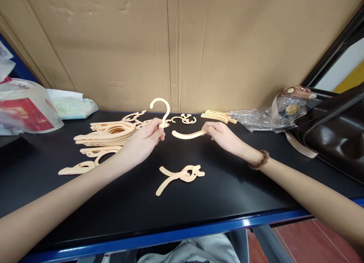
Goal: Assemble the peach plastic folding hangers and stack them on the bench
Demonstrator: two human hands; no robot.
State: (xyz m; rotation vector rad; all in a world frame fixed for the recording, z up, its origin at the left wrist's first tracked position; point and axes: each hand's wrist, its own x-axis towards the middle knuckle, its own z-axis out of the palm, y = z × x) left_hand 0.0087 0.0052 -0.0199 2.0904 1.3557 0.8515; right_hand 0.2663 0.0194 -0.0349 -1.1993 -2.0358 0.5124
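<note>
My left hand pinches the base of a cream plastic hanger hook, its curve pointing up. In my right hand is the end of a curved, peach-coloured hanger arm, held level to the right of the hook and apart from it. Below both hands, a peach hanger piece with a ring-shaped middle and two splayed legs lies on the black tabletop. A stack of similar hanger pieces lies left of my left hand, partly hidden by that forearm.
Loose hooks and a pile of curved arms lie at the back. Clear plastic wrap, a round clear bottle and a dark bag stand right. Plastic bags sit left, against a cardboard wall behind.
</note>
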